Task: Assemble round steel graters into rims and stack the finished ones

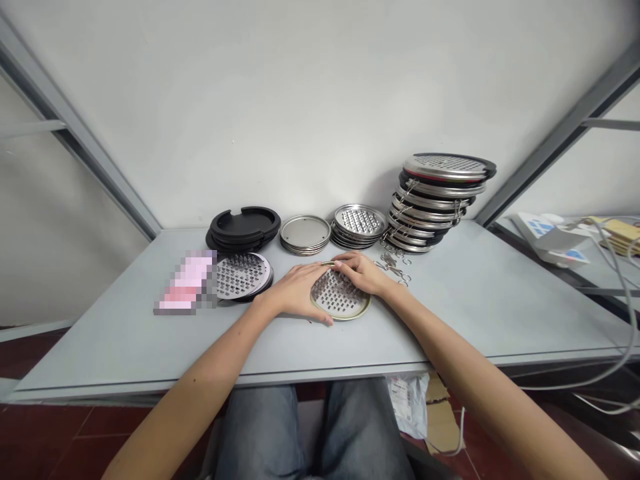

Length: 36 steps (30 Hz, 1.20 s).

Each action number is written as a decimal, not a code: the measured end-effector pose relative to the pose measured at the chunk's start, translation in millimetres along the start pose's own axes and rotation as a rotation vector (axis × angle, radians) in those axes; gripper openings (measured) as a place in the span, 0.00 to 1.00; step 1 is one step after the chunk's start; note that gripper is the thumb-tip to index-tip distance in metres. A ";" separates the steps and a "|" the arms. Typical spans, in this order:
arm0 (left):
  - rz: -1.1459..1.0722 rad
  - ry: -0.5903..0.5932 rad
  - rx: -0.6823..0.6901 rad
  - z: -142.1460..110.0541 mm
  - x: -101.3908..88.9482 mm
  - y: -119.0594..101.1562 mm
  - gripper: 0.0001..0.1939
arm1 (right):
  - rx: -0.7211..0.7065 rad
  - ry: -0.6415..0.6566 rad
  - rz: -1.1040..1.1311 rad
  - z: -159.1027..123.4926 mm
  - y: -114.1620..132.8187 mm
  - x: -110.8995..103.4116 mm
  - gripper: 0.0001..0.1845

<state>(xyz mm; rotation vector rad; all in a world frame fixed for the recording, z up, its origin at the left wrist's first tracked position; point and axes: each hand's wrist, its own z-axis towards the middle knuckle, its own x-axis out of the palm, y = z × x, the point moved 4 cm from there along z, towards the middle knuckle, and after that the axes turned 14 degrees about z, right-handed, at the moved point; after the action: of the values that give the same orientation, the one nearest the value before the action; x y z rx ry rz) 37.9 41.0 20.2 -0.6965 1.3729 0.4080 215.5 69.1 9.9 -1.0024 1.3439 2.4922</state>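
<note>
A round metal grater disc (342, 297) with a raised rim lies on the table in front of me. Around its left side is my left hand (301, 290), thumb at the near edge and fingers reaching toward the far rim. My right hand (361, 272) grips the far right rim, with its thumb laid over the top; the fingertips are partly hidden. Just beyond it are several small metal clips with rings (393, 263). Close to my left wrist sits a pile of flat grater plates (242, 275).
Along the wall stand black ring-shaped trays (244, 227), plain metal discs (305, 231), rimmed grater discs (360, 221) and a tall leaning stack of assembled graters (443, 193). A blurred pink item (187, 280) lies at left. White cables (620, 333) hang at the right edge.
</note>
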 end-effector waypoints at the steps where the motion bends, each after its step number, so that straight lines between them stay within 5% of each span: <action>1: -0.002 -0.004 0.004 -0.2 -0.7 -0.4 0.61 | 0.007 -0.009 0.009 -0.4 -0.4 -0.3 0.27; 36: 0.011 0.017 0.012 -2.5 1.2 -0.3 0.62 | 0.109 -0.056 0.200 6.5 -15.8 1.3 0.29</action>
<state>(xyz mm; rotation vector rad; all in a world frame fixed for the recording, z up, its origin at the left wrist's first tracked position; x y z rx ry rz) 36.4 39.0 19.0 -0.6843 1.3948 0.4033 217.8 83.3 0.6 -0.8062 1.6154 2.5308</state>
